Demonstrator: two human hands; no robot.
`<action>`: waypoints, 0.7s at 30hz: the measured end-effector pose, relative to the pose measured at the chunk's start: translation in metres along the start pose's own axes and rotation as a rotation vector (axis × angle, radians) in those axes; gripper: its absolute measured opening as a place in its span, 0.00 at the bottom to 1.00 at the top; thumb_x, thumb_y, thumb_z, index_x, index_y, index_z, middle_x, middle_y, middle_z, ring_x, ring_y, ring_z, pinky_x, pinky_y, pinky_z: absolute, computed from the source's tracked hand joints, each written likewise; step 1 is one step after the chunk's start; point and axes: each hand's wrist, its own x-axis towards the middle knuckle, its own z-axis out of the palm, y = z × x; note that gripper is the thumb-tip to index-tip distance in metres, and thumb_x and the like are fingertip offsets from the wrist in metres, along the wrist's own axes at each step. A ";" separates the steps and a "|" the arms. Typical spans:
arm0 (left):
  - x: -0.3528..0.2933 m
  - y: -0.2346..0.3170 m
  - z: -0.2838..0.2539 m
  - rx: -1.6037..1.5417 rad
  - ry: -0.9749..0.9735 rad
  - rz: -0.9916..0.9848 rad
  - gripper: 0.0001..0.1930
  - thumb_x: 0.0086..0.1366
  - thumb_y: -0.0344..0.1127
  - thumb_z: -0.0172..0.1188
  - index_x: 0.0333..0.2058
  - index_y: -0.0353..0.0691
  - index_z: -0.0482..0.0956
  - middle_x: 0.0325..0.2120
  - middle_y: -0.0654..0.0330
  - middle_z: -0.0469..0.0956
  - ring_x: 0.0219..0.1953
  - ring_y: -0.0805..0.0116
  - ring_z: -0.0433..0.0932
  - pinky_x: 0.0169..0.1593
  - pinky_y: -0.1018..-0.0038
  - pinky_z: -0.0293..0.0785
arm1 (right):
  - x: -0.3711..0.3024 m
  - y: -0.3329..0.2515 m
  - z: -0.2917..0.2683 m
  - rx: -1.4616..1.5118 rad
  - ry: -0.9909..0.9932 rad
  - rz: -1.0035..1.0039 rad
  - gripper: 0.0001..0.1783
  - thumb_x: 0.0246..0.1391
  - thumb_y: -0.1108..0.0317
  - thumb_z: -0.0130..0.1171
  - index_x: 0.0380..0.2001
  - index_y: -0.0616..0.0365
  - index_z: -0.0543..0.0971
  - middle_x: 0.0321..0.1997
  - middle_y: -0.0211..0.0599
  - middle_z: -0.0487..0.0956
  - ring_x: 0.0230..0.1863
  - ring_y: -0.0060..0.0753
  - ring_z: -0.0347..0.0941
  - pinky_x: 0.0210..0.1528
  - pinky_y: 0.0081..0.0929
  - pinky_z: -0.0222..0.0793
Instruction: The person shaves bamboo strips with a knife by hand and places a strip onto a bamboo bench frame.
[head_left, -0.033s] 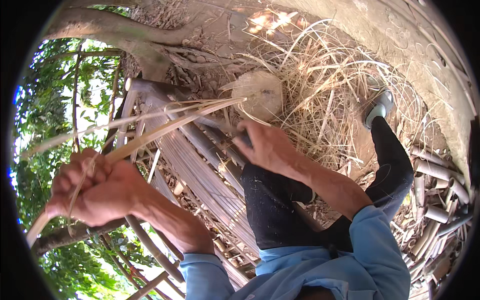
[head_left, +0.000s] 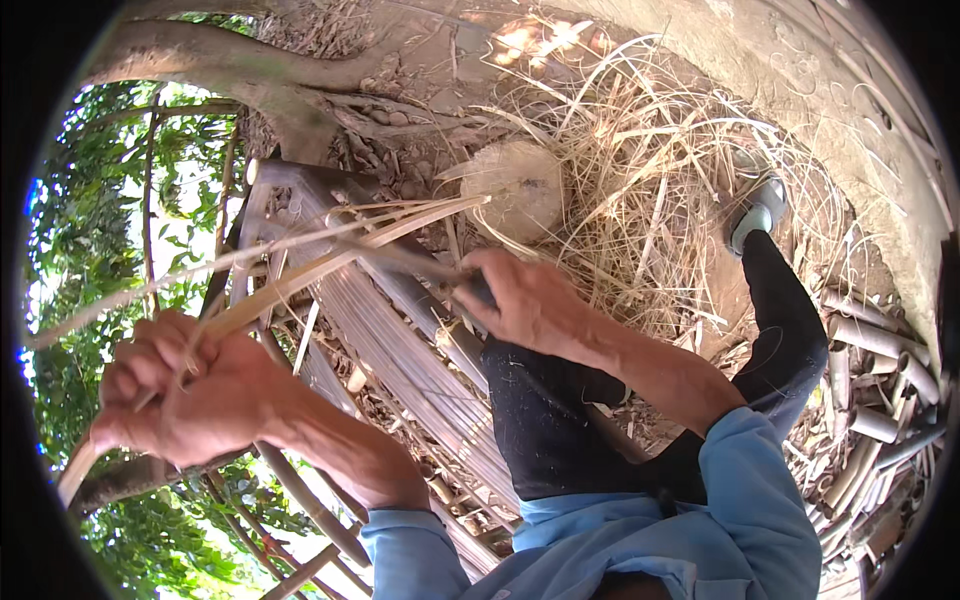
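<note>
Left hand [head_left: 185,390] squeezes long pale strip [head_left: 285,290], lying 8 to 2 o'clock, tip toward 2. Right hand [head_left: 525,300] grips blurry knife [head_left: 412,262], pointing toward 10.

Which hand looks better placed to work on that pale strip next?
Probably the right hand: it grips a dark-handled bladed tool, blurred but seemingly close to the pale strip. The left hand is closed around that strip, so it seems better suited to steadying it.

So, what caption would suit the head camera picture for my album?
Left hand grips a split bamboo strip; right hand holds a blurred knife, pale shavings heaped beyond.
</note>
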 end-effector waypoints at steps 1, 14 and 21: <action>-0.003 -0.001 0.012 0.055 0.023 0.062 0.26 0.79 0.55 0.44 0.22 0.49 0.61 0.14 0.73 0.49 0.14 0.78 0.45 0.16 0.76 0.44 | 0.004 0.021 0.003 0.056 0.017 0.064 0.23 0.68 0.57 0.59 0.54 0.64 0.69 0.24 0.41 0.79 0.15 0.26 0.73 0.12 0.27 0.66; 0.008 0.021 -0.034 -0.192 -0.074 -0.080 0.15 0.72 0.42 0.53 0.28 0.40 0.70 0.16 0.70 0.57 0.17 0.77 0.53 0.19 0.75 0.57 | -0.068 0.104 -0.033 -0.188 -0.096 0.670 0.22 0.66 0.62 0.57 0.59 0.56 0.66 0.41 0.54 0.79 0.44 0.51 0.80 0.44 0.54 0.72; -0.008 0.071 -0.051 -0.502 -0.134 -0.066 0.16 0.70 0.43 0.55 0.25 0.44 0.64 0.12 0.71 0.55 0.13 0.76 0.52 0.15 0.76 0.50 | -0.093 0.118 -0.014 -0.213 -0.115 0.517 0.21 0.66 0.62 0.60 0.55 0.61 0.70 0.32 0.53 0.82 0.28 0.48 0.82 0.28 0.40 0.79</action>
